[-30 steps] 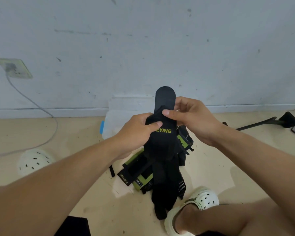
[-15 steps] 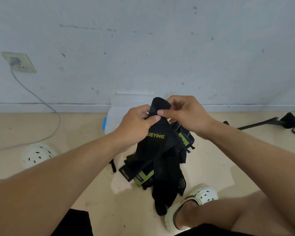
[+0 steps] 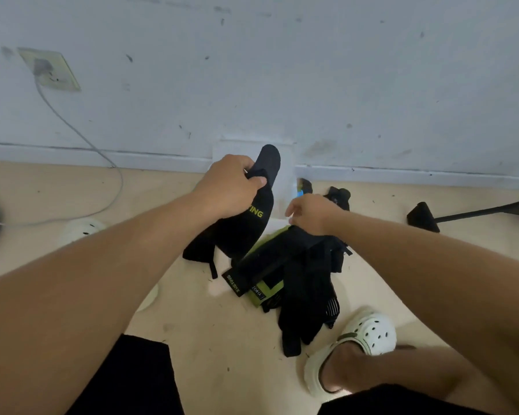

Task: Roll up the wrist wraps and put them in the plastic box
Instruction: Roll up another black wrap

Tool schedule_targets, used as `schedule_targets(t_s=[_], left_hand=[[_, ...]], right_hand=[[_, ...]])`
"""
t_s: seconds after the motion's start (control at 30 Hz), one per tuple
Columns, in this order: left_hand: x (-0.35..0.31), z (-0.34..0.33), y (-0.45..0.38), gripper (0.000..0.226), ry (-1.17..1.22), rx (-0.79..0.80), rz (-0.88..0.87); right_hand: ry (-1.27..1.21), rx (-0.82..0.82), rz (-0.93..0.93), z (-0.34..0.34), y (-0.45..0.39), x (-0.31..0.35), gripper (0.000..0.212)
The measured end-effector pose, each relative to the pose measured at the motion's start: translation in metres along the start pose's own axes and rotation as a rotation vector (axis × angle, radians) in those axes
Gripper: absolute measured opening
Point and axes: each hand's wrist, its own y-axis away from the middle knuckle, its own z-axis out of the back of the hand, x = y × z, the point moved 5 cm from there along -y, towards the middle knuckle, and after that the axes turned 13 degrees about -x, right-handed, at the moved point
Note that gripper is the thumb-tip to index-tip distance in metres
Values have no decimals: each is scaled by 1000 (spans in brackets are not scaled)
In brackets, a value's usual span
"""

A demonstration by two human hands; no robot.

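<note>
Floor [image 3: 216, 330] of pale beige ran to a scuffed grey-white wall [image 3: 282, 70]; at far left a socket [image 3: 50, 70] fed a grey cable [image 3: 72, 127] that looped down over the boards, and a white clog [image 3: 83, 230] lay beyond the left forearm; the left hand [image 3: 228, 184] was curled tight round a black wrist wrap [image 3: 252, 217] with yellow lettering, its rounded end standing above the knuckles and the rest hanging toward the floor; behind it, against the wall, stood the translucent plastic box [image 3: 285, 175], mostly hidden; the right hand [image 3: 310, 214] hovered just over the pile of black and green wraps [image 3: 294, 274] on the floor, fingers loosely bent, and whether they pinched anything I could not tell; a second white clog [image 3: 363, 339] sat on the person's foot at lower right, and a black stand [image 3: 462, 212] lay farther right. Half a second before, both hands had met at the top of the lifted wrap; since then the right had let go and dropped toward the pile, while the left kept the wrap alone.
</note>
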Motion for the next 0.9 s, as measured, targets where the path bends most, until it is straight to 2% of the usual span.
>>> schedule_targets(t_s=[0.17,0.27,0.4,0.53,0.73,0.9], left_hand=[[34,-4,-13,12,-109,4,19],[61,-18,-20,24,-309,95,18],[78,-19,-23,35,-373,169,52],[79,-1,-28,29,-357,149,34],[83,18,-32,26,-338,138,61],[64,13,-23,23,-249,99,13]], right_hand=[[92,137,4,-102,-19,-5,37],[74,205,11,-159,-27,-6,48],[165,293,121,-212,-37,-6,69],[334,322,225,-239,-46,-12,77],[600,158,339,-247,-34,-10,60],[678,228,402,-247,-30,-13,71]])
